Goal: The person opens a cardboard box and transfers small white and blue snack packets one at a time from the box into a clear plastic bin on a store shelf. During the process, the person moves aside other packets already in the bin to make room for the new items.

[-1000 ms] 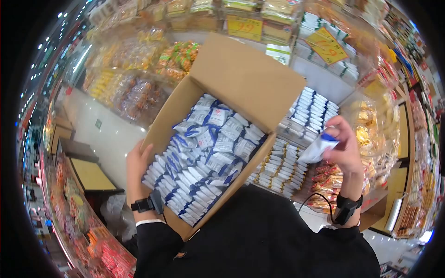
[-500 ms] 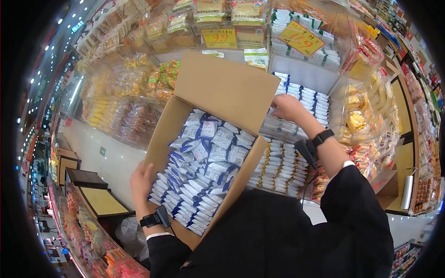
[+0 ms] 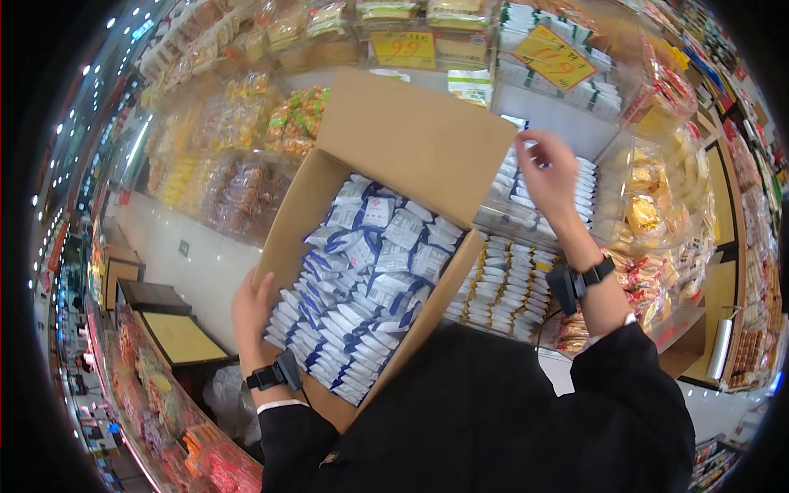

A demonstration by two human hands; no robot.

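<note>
A cardboard box (image 3: 283, 226), its flap (image 3: 411, 135) raised, is tilted in front of me and full of small white-and-blue packets (image 3: 370, 271). My left hand (image 3: 251, 308) grips the box's left edge, thumb over the rim. Beyond the flap's right corner is my right hand (image 3: 549, 168), raised above a clear bin of similar white-and-blue packets (image 3: 579, 189). Its fingers are loosely curled with a gap at the thumb; I see nothing held in them. Part of that bin is hidden behind the flap and my hand.
White-and-yellow packets (image 3: 505, 283) fill a bin right of the box. Yellow price signs (image 3: 403, 49) hang over the shelves behind. Bagged snacks (image 3: 645, 205) stand at the right. A low display of wrapped goods (image 3: 156, 403) runs along the lower left.
My right hand has lifted and moved right, from down at the packets in the bin to beside the flap's corner. My left hand stays on the box, which shifts only slightly in view.
</note>
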